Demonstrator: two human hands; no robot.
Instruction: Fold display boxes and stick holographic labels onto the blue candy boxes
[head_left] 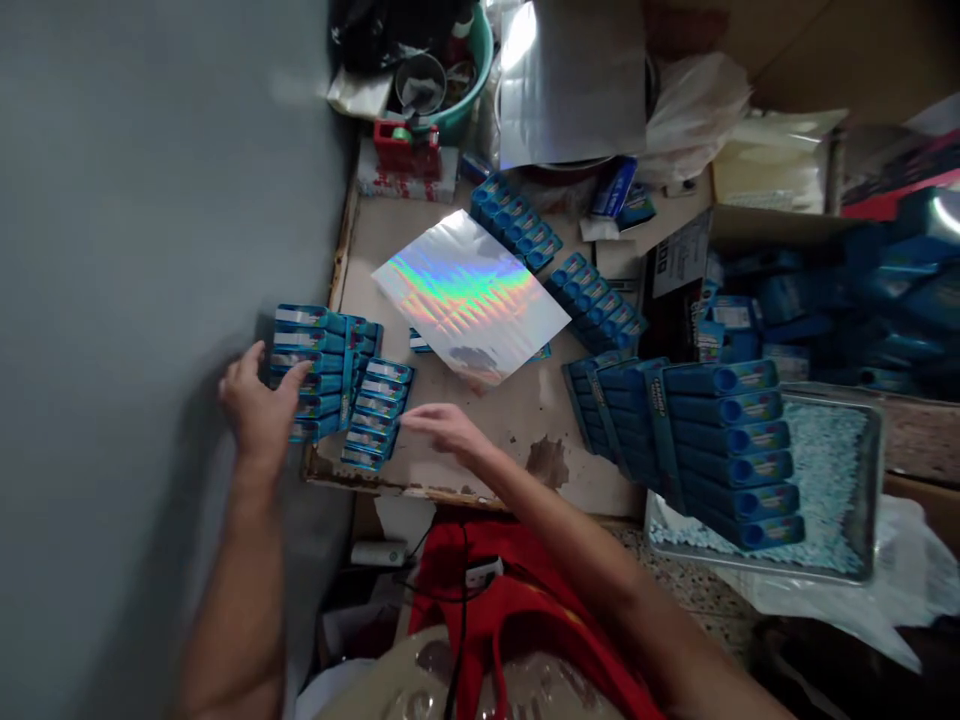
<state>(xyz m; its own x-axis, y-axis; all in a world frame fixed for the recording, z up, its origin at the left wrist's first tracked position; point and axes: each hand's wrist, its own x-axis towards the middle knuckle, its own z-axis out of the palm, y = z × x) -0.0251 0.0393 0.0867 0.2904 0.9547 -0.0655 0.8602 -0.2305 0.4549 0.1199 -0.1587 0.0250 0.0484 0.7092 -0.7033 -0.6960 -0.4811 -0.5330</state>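
At the left edge of the table, my left hand (259,400) is at the outer end of a bundle of blue boxes (326,350). Its thumb lies over the boxes and its fingers are spread apart beside them. A shorter row of blue boxes (379,412), with pale labelled ends, leans against that bundle. My right hand (442,428) is at the right side of this row, fingers stretched out and pointing left. Whether its fingertips touch the row I cannot tell. A shiny holographic sheet (472,300) lies beyond my hands, partly covering more blue pieces.
Tall stacked blue boxes (682,430) stand at the right, before a metal tray (874,500) of pale blue bits. Further rows of boxes (517,222) sit behind the sheet. A red tape dispenser (409,150) and green basin (480,60) are at the back. A grey wall (150,250) borders the left.
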